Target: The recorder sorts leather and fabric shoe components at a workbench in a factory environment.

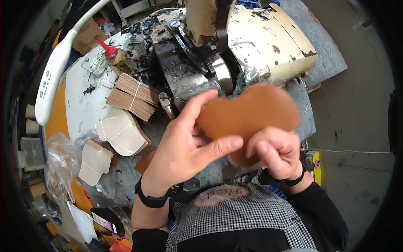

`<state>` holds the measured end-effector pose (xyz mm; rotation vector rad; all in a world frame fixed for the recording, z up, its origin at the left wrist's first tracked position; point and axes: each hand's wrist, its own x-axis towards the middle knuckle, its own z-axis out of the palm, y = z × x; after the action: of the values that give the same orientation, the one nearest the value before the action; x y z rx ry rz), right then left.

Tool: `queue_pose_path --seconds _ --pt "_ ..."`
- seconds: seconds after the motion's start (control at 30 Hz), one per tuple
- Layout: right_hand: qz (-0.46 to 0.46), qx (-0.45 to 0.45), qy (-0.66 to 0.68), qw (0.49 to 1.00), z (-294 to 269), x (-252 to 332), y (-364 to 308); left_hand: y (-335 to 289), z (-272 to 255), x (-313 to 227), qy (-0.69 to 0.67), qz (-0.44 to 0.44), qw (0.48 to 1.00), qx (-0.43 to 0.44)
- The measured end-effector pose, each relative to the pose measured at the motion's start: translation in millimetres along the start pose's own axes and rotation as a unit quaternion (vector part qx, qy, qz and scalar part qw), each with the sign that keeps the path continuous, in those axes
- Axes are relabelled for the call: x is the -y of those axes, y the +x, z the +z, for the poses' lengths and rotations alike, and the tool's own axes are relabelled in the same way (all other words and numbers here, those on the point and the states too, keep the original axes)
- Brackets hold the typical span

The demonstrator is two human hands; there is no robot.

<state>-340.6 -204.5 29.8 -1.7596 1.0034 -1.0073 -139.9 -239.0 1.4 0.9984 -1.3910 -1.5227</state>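
A brown curved leather piece [252, 110] is held up in front of the machine, slightly blurred. My left hand [180, 145] grips its left end, thumb across the near face and the other fingers along the edge and behind. At the lower right edge, my right hand [277, 152] is closed on the same piece with curled fingers, its thumb pressed in. Just beyond the leather sits the machine's shiny metal drum [222, 73], partly covered by dark parts. Another brown piece [145, 163] shows beside my left wrist, mostly hidden.
Left of the machine lie banded brown strips [132, 96] and two banded stacks of pale-faced pieces [119, 132] [95, 161]. A red-nozzled bottle [119, 59] stands behind them. A white lamp arm [56, 71] hangs at far left. Black scraps litter the cream machine cover [268, 38].
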Motion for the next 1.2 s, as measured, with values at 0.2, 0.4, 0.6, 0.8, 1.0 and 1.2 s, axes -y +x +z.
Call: queue_pose_path --seconds 0.2,0.4,0.6,0.8,1.0,1.2 --pt "0.237 0.239 0.132 0.932 -8.5 -63.8 -32.1 -27.3 5.9 47.8 0.213 -0.026 0.976 0.047" --pt "0.248 0.118 -0.103 0.956 -22.4 -81.0 -46.0 -38.2 19.2 68.1 0.507 -0.039 0.860 0.043" --pt "0.011 0.018 -0.217 0.976 -26.4 -71.6 -29.8 -40.8 15.0 63.5 0.533 0.105 0.840 -0.006" --pt "-0.259 -0.035 -0.384 0.886 -34.3 -65.7 -15.3 -20.9 -20.0 1.8 0.087 -0.089 0.992 -0.005" --pt "-0.454 -0.077 -0.406 0.789 -22.1 -60.3 34.8 0.6 -48.4 -18.5 0.068 -0.081 0.993 0.045" --pt "-0.421 -0.060 -0.382 0.821 -1.0 -59.7 48.7 19.5 -73.7 -13.2 0.209 0.006 0.977 -0.036"
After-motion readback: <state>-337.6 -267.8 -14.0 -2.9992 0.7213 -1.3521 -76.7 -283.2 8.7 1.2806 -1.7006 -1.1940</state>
